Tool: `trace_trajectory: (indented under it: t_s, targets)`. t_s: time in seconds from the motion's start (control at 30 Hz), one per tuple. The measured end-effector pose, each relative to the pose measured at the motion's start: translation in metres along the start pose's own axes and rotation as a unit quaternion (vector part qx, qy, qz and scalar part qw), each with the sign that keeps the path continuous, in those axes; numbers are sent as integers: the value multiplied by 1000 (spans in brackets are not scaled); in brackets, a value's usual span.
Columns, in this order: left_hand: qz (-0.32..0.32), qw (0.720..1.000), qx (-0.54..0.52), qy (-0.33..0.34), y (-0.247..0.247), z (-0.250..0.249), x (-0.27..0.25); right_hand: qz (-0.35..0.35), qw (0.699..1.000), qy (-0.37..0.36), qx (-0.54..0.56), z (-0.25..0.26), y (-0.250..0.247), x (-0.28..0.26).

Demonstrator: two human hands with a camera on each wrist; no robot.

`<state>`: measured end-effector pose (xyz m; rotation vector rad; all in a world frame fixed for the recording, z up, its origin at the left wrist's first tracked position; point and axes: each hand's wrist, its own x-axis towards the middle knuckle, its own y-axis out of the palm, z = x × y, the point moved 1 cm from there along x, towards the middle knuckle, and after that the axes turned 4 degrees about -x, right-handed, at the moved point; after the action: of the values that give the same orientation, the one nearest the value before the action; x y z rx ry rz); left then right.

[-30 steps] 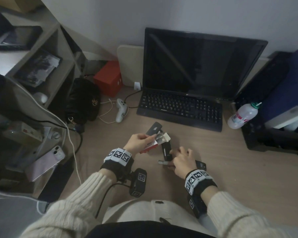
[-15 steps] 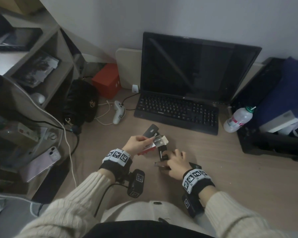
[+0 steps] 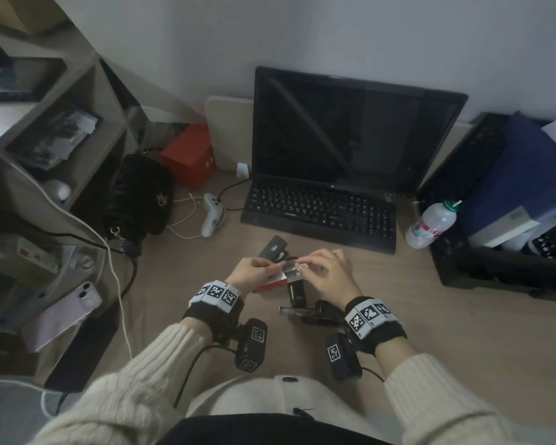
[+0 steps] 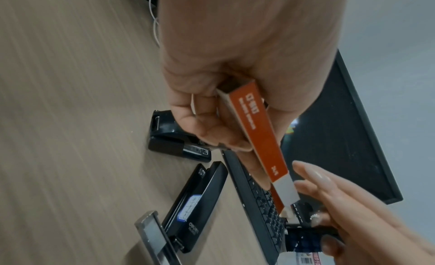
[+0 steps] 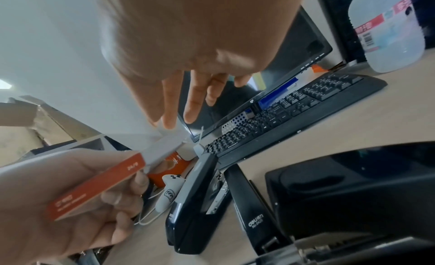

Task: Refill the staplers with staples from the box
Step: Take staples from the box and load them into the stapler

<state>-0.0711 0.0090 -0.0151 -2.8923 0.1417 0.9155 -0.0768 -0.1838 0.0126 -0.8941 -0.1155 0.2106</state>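
Note:
My left hand (image 3: 254, 274) grips a red-orange staple box (image 3: 272, 283) above the desk; the same box (image 4: 259, 135) fills the left wrist view. Its white inner tray (image 5: 164, 146) sticks out of the far end. My right hand (image 3: 326, 273) meets it there, fingertips (image 4: 313, 176) and thumb pinching the tray's end. Three black staplers lie under my hands: one opened stapler (image 3: 272, 248) toward the keyboard, a long stapler (image 3: 296, 293) in the middle, and a third stapler (image 3: 321, 313) by my right wrist with its metal staple rail (image 3: 289, 311) slid out.
A black keyboard (image 3: 318, 213) and a dark monitor (image 3: 350, 133) stand just behind. A water bottle (image 3: 430, 223) and a black bin (image 3: 495, 268) are to the right. A white controller (image 3: 211, 216), cables, a black bag (image 3: 142, 194) and shelves are to the left.
My right hand has left the stapler on the desk and risen to the open end of the staple box. My left hand keeps holding the box.

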Motion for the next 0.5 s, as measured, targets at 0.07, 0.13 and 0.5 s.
trace_trajectory:
  t_s: [0.07,0.13,0.5]
  targets:
    - [2,1000,-5,5,0,0,2,22,999,-6,-24,-1,2,-1]
    - [4,1000,8,15,0,0,3,39,998,-10,-40,-3,4,-4]
    - [4,998,56,30,-2,-1,5,32,999,-1,-42,-9,-1,-6]
